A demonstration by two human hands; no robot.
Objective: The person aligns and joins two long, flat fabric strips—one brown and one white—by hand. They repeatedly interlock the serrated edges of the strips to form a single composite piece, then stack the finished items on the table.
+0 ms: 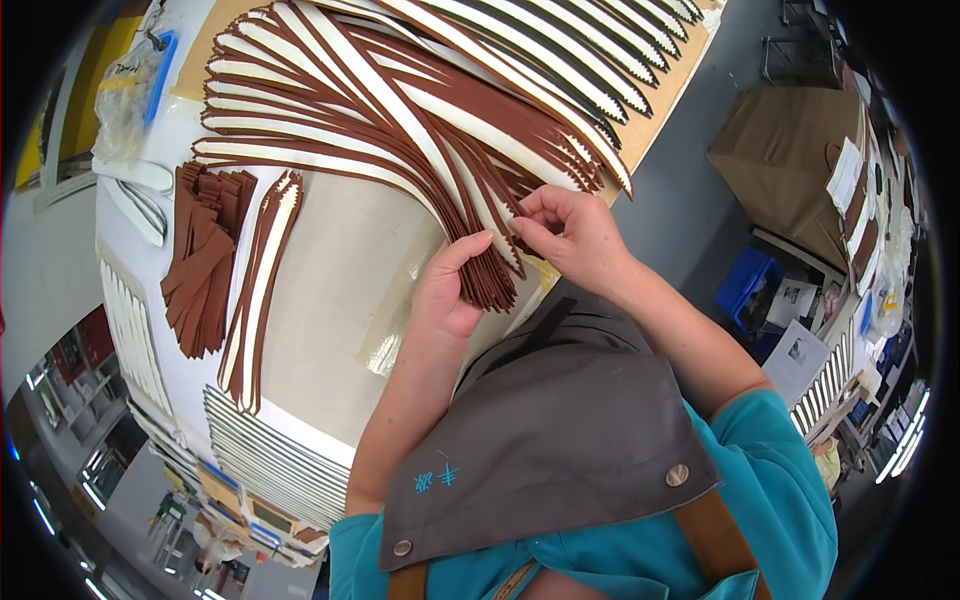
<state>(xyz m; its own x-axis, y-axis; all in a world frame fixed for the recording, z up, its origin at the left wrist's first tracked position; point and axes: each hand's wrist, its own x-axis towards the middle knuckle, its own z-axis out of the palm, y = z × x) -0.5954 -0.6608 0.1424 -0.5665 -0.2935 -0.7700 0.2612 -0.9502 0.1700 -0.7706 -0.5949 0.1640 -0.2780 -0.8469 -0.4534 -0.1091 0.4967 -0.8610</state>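
A thick sheaf of long brown strips (487,286), some with white faces and notched ends, fans out across the table. My left hand (452,288) wraps round the gathered near end of this sheaf, thumb on top. Just to its right, my right hand (578,236) has thumb and fingers pinched together at the end of one white-faced brown strip (497,222). The fingertips partly hide that strip's edge. More brown and white strips (470,105) lie loosely piled beyond both hands.
Black-edged white strips (600,45) lie in rows at the far right of the table. On the left are a stack of plain brown strips (208,260) and a narrow brown-and-white bundle (262,290). A blue bin (748,282) stands off the table's right side.
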